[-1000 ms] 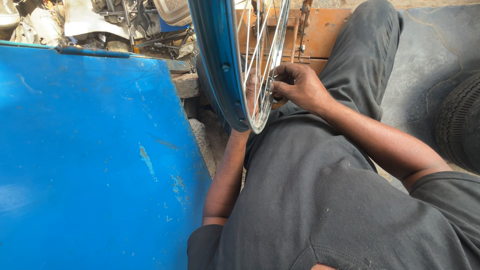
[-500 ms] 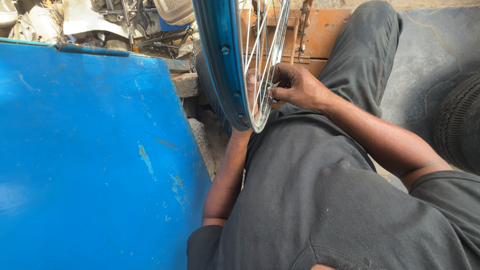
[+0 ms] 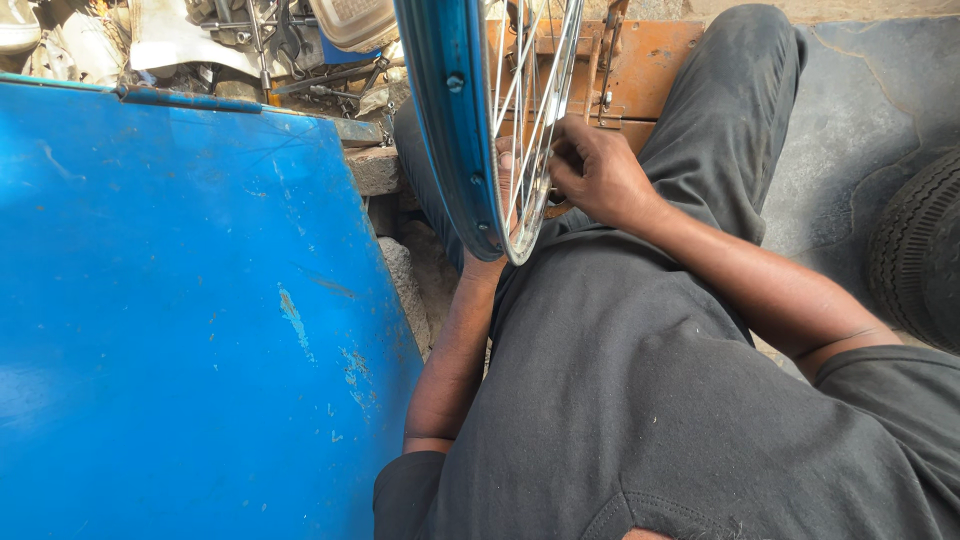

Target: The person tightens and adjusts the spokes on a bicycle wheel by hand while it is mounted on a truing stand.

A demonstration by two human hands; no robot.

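1. The person sits with a spoked wheel [image 3: 470,130] standing upright between the knees. Its blue rim [image 3: 445,110] faces the camera edge-on, and the lower edge sits just above the lap.

2. The right hand [image 3: 600,175] is on the near side of the wheel, at the spokes [image 3: 540,90] close to the rim. Its fingers [image 3: 565,160] are curled and pinched together around something small at a spoke end; whether that is a nipple or a small tool cannot be told, as the knuckles hide it.

3. The left hand [image 3: 508,185] comes up from below behind the wheel and shows only through the spokes. It appears to lie flat against the rim's inner side, steadying it; how its fingers are set cannot be told.

4. Judged from this, the step in hand is work on a single spoke near the rim, most likely tightening or seating it, with one hand bracing and the other turning.

5. The next move calls for a firm brace from the left hand so that the wheel does not swing, and small, controlled twists from the right.

6. Around the person: a large blue metal panel [image 3: 180,320] to the left, an orange-brown board [image 3: 650,60] beyond the wheel, scattered metal parts [image 3: 270,50] at the top left, and a black tyre [image 3: 925,255] at the right edge.
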